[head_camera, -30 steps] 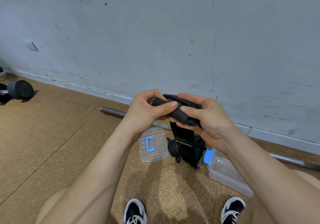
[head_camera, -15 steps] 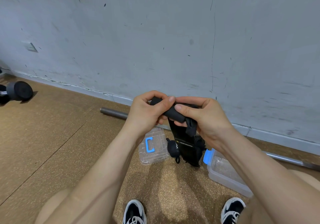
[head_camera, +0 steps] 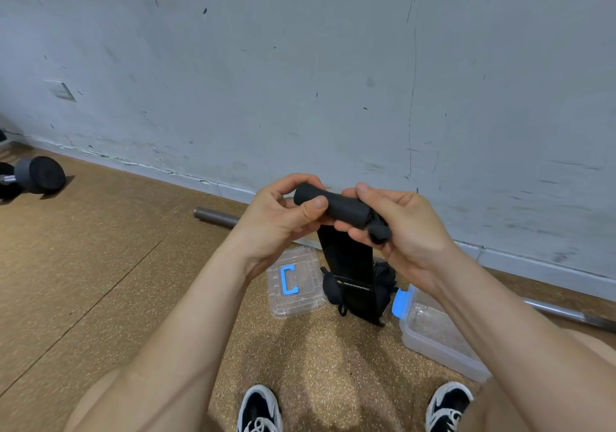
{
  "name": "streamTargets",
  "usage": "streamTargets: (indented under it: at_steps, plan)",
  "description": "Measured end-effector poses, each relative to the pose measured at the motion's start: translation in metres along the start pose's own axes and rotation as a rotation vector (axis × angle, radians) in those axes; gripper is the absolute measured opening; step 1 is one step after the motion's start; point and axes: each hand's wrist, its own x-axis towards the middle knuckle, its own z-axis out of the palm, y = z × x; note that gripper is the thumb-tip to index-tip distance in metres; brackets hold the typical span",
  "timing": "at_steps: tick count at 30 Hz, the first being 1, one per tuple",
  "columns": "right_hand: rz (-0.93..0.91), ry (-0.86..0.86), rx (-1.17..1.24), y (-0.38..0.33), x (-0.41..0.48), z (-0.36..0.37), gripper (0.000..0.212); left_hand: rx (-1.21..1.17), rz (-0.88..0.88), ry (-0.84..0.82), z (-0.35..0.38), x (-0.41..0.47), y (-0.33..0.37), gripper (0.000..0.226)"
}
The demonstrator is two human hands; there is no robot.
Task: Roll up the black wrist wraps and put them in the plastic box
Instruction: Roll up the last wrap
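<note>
My left hand [head_camera: 280, 220] pinches one end of the black fabric wrist wrap [head_camera: 335, 206], thumb on top and fingers curled behind. My right hand [head_camera: 408, 231] grips the other end, fingers wrapped underneath. The wrap is in the air between my hands, rolled into a tight cylinder at the top, and its unrolled tail [head_camera: 346, 261] hangs straight down.

It looks light, soft and limp, so I expect the roll to spring loose unless I keep a pinch on both ends and tension on the tail.

Below on the cork floor, what looks like a second black wrap [head_camera: 331, 293] lies bunched behind the tail. The clear rectangular plastic box [head_camera: 430, 345] with its blue latch sits open to the right. I see nothing black in it, though my forearm hides part. Its clear lid with a blue handle [head_camera: 300, 308] lies apart on the left.
</note>
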Motion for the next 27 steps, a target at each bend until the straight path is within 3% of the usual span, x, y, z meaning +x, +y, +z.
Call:
streamTargets:
  at_steps: [4,9,17,27]
  plan:
    - [0.026,-0.023,0.010,-0.001,0.002,-0.005,0.018,-0.139,-0.014,-0.070,0.000,0.001,-0.001,0.033]
    - [0.104,-0.068,-0.011,-0.001,0.006,-0.013,0.016,-0.151,-0.036,-0.142,-0.005,0.002,-0.004,0.045]
    - [0.206,-0.037,-0.021,0.003,0.015,-0.014,0.030,-0.015,-0.030,0.059,0.000,0.007,-0.018,0.052]
    - [0.002,-0.127,-0.355,0.004,0.007,-0.008,0.032,0.184,-0.003,0.255,0.009,0.006,-0.022,0.060]
